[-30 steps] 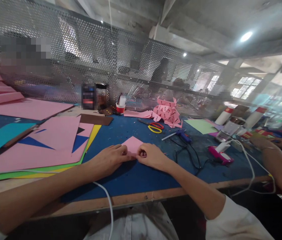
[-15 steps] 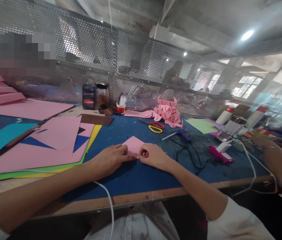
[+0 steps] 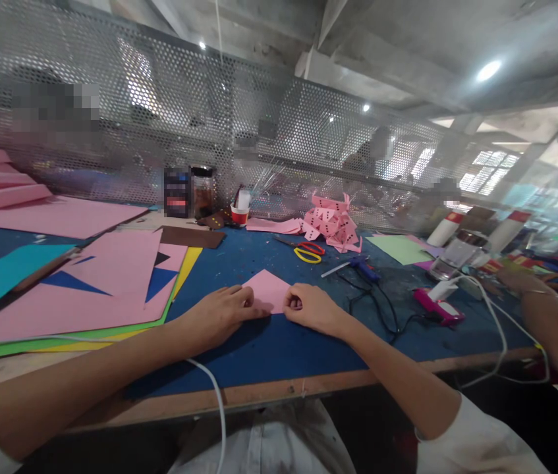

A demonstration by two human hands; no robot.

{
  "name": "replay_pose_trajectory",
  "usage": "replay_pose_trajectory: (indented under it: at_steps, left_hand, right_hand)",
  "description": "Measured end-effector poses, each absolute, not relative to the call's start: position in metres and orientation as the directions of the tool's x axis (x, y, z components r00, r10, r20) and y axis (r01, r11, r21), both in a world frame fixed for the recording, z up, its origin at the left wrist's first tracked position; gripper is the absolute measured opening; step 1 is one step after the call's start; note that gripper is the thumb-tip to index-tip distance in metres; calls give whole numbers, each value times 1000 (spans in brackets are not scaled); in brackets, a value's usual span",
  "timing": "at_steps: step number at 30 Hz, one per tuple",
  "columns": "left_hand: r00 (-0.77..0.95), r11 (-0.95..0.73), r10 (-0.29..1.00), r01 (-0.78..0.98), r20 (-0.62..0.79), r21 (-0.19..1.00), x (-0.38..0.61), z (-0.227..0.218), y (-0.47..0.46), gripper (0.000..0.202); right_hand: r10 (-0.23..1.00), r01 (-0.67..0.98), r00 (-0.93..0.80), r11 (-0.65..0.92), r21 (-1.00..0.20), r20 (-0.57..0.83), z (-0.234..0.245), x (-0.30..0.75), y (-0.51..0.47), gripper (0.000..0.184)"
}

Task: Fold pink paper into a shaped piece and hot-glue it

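A small piece of pink paper [image 3: 267, 288] lies on the blue mat in front of me, one corner pointing away and a straight edge facing me. My left hand [image 3: 219, 315] has its fingers curled and pressed together on the paper's left end. At the right corner, my right hand [image 3: 314, 309] pinches the paper between thumb and curled fingertips. Part of both ends is hidden under my fingers. Beyond the paper lie scissors [image 3: 308, 252] with red and yellow handles.
Large pink sheets [image 3: 120, 276] are stacked at left. Pink cut pieces [image 3: 331, 222] are heaped at the back, near a red-and-white cup [image 3: 240, 214]. A blue glue gun [image 3: 365, 268] with a black cord sits at right. A co-worker's arm [image 3: 548, 316] reaches in at far right.
My right hand has slid a little to the right along the paper's near edge, uncovering more of it. My left hand stays nearly where it was.
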State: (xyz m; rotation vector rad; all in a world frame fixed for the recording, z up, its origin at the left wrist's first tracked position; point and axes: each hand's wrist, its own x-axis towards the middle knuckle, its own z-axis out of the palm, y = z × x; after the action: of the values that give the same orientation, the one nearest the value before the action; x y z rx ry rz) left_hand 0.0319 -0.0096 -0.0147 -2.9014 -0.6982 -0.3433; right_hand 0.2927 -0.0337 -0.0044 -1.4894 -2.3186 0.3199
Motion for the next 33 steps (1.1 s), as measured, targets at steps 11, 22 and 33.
replay_pose_trajectory:
  at_steps: [11, 22, 33]
  left_hand:
    - [865, -885, 435, 461, 251, -55, 32, -13, -11, 48]
    - [864, -883, 434, 465, 257, -72, 32, -13, -12, 50]
    - [860, -893, 418, 448, 294, -40, 31, -17, -10, 47]
  right_hand:
    - [930, 832, -326, 366, -417, 166, -3, 308, -37, 4]
    - [953, 853, -272, 303, -424, 132, 5, 319, -44, 6]
    - [966, 868, -232, 258, -425, 113, 10, 344, -51, 9]
